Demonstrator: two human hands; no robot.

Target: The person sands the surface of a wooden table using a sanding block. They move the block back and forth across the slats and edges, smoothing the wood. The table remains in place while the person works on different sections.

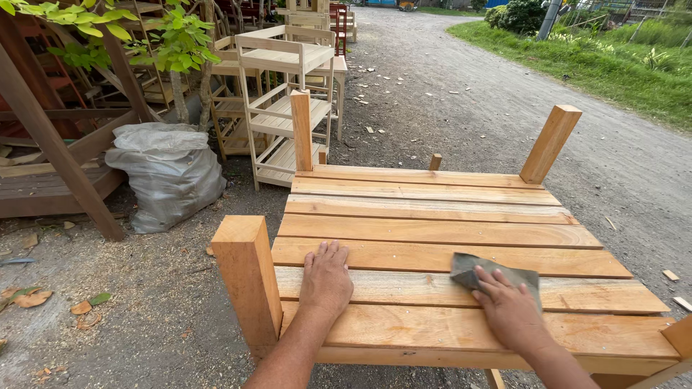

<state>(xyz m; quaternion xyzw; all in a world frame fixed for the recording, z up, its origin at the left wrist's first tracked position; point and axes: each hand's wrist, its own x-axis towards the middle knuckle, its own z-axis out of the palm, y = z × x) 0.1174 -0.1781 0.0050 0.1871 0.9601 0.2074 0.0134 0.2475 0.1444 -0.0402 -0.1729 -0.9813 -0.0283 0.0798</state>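
- Right hand (513,311) presses a grey sandpaper sheet (484,272) flat near the slatted wooden table's (432,234) near right corner.
- Left hand (326,279) lies open, palm down, holding nothing, by the near left leg post (249,281).

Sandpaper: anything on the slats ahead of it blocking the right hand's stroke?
Nothing visible. The right hand presses the sandpaper flat on the slats, which are bare ahead of it. The left hand rests off to the side; the posts stand at the corners.

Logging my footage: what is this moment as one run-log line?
left hand: flat on slatted wooden surface | right hand: pressing grey sanding sheet on slat | nearby: grey sack, wooden shelves
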